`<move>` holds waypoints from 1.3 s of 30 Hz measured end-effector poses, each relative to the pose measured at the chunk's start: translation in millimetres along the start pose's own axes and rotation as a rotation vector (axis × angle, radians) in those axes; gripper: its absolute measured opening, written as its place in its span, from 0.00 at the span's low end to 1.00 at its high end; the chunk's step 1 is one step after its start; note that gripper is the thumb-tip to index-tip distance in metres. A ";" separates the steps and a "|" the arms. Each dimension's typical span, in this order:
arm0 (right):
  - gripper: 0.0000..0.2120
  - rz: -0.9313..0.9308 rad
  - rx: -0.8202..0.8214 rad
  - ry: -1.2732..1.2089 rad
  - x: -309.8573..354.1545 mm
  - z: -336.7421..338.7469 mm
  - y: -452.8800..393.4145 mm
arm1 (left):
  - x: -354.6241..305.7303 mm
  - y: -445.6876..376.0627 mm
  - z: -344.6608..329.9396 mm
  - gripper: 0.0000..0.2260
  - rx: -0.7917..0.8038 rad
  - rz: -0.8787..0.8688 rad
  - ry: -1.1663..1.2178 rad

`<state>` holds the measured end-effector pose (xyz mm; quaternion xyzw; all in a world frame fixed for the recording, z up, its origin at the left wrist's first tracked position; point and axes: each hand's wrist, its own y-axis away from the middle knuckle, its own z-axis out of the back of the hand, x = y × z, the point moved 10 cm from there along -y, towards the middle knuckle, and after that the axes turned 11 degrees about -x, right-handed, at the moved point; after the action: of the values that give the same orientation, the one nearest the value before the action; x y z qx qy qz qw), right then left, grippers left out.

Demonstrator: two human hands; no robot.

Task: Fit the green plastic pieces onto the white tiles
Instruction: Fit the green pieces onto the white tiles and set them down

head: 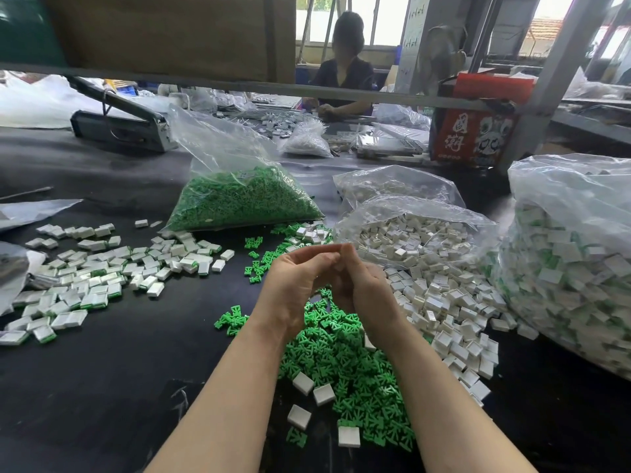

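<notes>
Branching green pieces lie heaped below the left hand and right hand, fingers pinched together, contents hidden.

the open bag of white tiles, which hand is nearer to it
Right. The right hand sits just left of the open bag of white tiles, close to its spill. The left hand lies farther left, beyond the right hand.

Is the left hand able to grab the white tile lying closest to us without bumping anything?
Probably yes. The left hand is raised above the green pieces, fingertips against the right hand. The nearest white tile lies uncovered on the black table, at the green pile's edge. What the hands hold can't be seen.
</notes>
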<state>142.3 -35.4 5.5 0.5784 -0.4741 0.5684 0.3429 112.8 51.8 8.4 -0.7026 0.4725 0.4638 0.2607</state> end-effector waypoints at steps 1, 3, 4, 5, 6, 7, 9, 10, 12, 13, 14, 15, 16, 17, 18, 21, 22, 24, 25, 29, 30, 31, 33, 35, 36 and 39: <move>0.26 -0.041 0.009 -0.043 -2.2 -1.5 0.6 | -3.1 -0.1 -0.9 0.09 0.018 -0.041 -0.028; 0.26 -0.108 0.036 -0.122 -6.4 -5.0 1.4 | -7.1 0.2 -3.0 0.07 0.044 -0.102 -0.085; 0.27 -0.140 0.051 -0.160 -8.0 -5.8 1.7 | -7.9 0.2 -3.4 0.07 0.050 -0.119 -0.097; 0.28 -0.169 0.065 -0.191 -9.6 -6.2 1.4 | -8.5 0.2 -3.5 0.08 0.055 -0.130 -0.099; 0.28 -0.194 0.083 -0.213 -10.7 -6.9 1.6 | -9.0 0.4 -3.2 0.10 0.060 -0.138 -0.095; 0.28 -0.215 0.101 -0.227 -11.8 -8.0 1.5 | -9.9 0.6 -3.5 0.12 0.066 -0.142 -0.087; 0.27 -0.252 0.116 -0.256 -13.6 -8.6 2.0 | -12.0 1.2 -3.3 0.14 0.070 -0.157 -0.083; 0.27 -0.265 0.118 -0.275 -14.1 -8.9 2.1 | -13.1 1.3 -3.0 0.15 0.069 -0.167 -0.088; 0.26 -0.283 0.126 -0.309 -13.9 -10.2 2.7 | -15.6 2.0 -3.1 0.16 0.067 -0.183 -0.093; 0.26 -0.288 0.130 -0.315 -13.5 -10.7 3.0 | -16.5 2.4 -3.0 0.16 0.064 -0.189 -0.098; 0.25 -0.290 0.132 -0.314 -13.1 -10.7 3.2 | -17.2 2.5 -3.1 0.16 0.061 -0.193 -0.102; 0.25 -0.286 0.135 -0.301 -12.6 -10.6 3.3 | -17.8 2.9 -3.3 0.16 0.057 -0.195 -0.107; 0.25 -0.276 0.135 -0.273 -12.1 -9.8 3.2 | -18.6 3.1 -2.7 0.16 0.052 -0.193 -0.113; 0.25 -0.262 0.126 -0.228 -11.8 -8.4 2.6 | -19.3 2.5 -0.5 0.16 0.041 -0.187 -0.123; 0.25 -0.245 0.100 -0.174 -11.7 -5.0 2.1 | -19.9 0.6 5.4 0.15 0.017 -0.174 -0.136; 0.25 -0.193 -0.040 -0.023 -9.7 12.6 -1.6 | -18.9 -12.3 48.7 0.12 -0.183 -0.083 -0.193; 0.24 -0.177 -0.084 0.008 -7.9 18.3 -2.4 | -18.2 -16.8 70.6 0.10 -0.291 -0.045 -0.220; 0.24 -0.147 -0.149 0.054 -4.5 27.0 -3.6 | -19.5 -21.9 110.4 0.05 -0.480 0.004 -0.225; 0.24 -0.132 -0.178 0.081 -3.2 30.5 -4.3 | -21.2 -23.1 127.0 0.06 -0.555 0.014 -0.192; 0.24 -0.059 -0.246 0.237 0.7 40.0 -8.2 | -18.4 -23.9 172.3 0.10 -0.736 0.095 0.077; 0.25 -0.040 -0.259 0.287 1.0 43.1 -9.0 | -15.7 -25.1 178.0 0.10 -0.752 0.113 0.136; 0.25 -0.021 -0.271 0.347 1.5 46.6 -9.9 | -14.1 -25.6 181.2 0.09 -0.762 0.122 0.182; 0.23 0.016 -0.275 0.498 1.9 51.9 -11.2 | -14.7 -26.5 185.1 0.05 -0.784 0.102 0.223; 0.19 0.040 -0.257 0.703 -1.3 55.0 -13.1 | -19.4 -26.6 187.3 0.10 -0.800 0.048 0.235; 0.16 0.043 -0.250 0.824 -3.7 57.0 -14.2 | -22.4 -26.6 188.0 0.12 -0.800 0.022 0.239; 0.08 0.076 -0.271 1.168 -2.0 62.4 -14.8 | -28.2 -26.9 192.3 0.14 -0.801 -0.039 0.239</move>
<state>177.1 -88.8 -1.8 0.1043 -0.2958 0.7387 0.5966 55.8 229.7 -51.7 -0.8061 0.2685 0.5212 -0.0811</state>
